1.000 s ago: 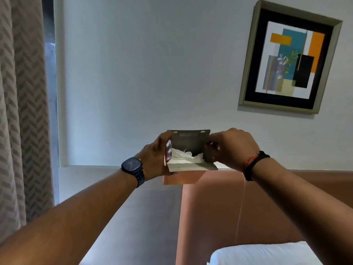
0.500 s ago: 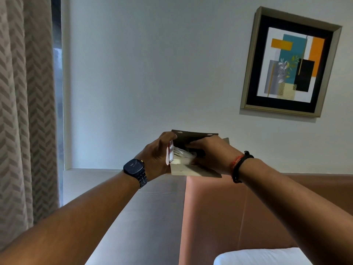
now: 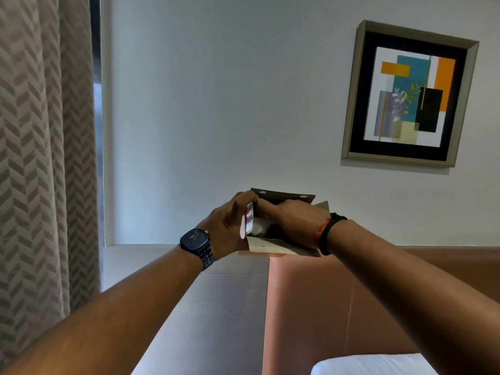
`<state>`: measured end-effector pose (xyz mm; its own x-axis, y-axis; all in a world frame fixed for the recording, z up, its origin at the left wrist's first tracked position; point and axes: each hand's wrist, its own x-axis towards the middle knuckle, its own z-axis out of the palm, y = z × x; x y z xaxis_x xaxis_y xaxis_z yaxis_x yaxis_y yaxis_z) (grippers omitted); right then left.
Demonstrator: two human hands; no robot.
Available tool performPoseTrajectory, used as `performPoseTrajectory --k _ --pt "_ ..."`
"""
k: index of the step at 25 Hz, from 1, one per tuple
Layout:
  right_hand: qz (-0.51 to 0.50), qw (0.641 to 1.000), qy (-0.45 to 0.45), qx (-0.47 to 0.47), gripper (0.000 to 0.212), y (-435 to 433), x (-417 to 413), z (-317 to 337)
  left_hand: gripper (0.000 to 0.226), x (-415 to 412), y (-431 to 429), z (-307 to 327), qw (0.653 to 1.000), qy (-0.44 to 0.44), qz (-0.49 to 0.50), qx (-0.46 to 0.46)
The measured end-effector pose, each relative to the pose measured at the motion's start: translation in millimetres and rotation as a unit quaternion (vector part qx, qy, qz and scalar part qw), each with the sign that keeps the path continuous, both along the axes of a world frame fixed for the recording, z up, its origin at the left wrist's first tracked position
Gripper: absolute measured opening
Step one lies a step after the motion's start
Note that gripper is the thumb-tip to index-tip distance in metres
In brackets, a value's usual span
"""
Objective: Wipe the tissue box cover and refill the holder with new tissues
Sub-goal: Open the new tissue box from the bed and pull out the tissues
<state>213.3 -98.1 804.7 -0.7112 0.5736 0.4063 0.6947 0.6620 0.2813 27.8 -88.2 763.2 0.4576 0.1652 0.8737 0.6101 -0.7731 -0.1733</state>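
I hold a tissue box cover (image 3: 281, 195) up in front of the wall, its dark flap with two snap holes standing open at the back and a pale flap (image 3: 266, 246) hanging at the front. My left hand (image 3: 230, 226) grips its left end. My right hand (image 3: 296, 221) lies flat across the opening, pressing on the white tissues (image 3: 258, 228), which show only as a small patch beneath the fingers.
A terracotta headboard (image 3: 351, 293) and a grey wall panel (image 3: 216, 307) stand below the hands. A white pillow (image 3: 373, 365) shows at the bottom right. A chevron curtain (image 3: 40, 158) hangs at the left, and a framed picture (image 3: 408, 96) on the wall at right.
My right hand has moved from pinching the tissue at the box's right side to lying flat over the opening, pushing the tissues down. The tissues show far less than before.
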Motion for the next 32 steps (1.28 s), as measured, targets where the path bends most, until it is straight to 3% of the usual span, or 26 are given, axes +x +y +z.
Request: performPoseTrajectory --k 4,9,12,16,20,28,32 --pt "0.003 1.000 -0.001 -0.006 0.022 -3 8 5 0.102 0 -7 2 1.000 -0.003 0.010 -0.027" --pt "-0.021 1.000 -0.018 -0.009 0.018 -7 12 13 0.102 2 -10 4 0.999 -0.007 0.025 -0.046" --pt "-0.027 0.999 0.012 0.034 0.016 -5 9 7 0.113 5 -8 1 0.997 -0.022 0.024 -0.068" --pt "-0.031 0.991 0.127 0.028 0.045 -15 14 12 0.142 1 -3 -3 0.984 -0.078 0.028 -0.160" --pt "-0.003 0.964 0.267 -0.003 0.069 -29 28 40 0.148 0 3 -2 0.971 -0.108 0.023 -0.214" --pt "0.020 0.939 0.341 0.042 0.025 -62 53 99 0.145 6 12 5 0.946 -0.176 -0.002 -0.274" --pt "0.038 0.904 0.422 0.054 0.029 -68 64 110 0.142 9 18 6 0.914 -0.252 -0.013 -0.318"
